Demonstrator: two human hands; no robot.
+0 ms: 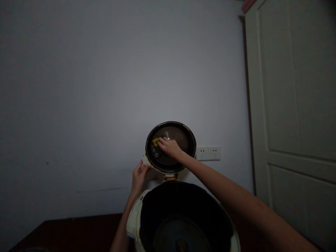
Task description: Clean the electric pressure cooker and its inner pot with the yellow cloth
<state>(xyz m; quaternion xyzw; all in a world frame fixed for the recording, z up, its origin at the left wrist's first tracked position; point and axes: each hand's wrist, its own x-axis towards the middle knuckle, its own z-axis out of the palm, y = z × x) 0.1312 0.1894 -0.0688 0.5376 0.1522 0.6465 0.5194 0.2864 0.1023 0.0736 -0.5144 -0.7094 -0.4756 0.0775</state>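
While left hand [139, 176] grips lid [181, 135], right hand [169, 147] holds, perhaps, sponge [155, 141].

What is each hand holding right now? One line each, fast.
Left hand: closed on the rim of the raised cooker lid.
Right hand: closed on a yellow cloth, pressed against the lid's inside.

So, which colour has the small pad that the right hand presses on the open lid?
Yellow: the pad shows best in the head view.
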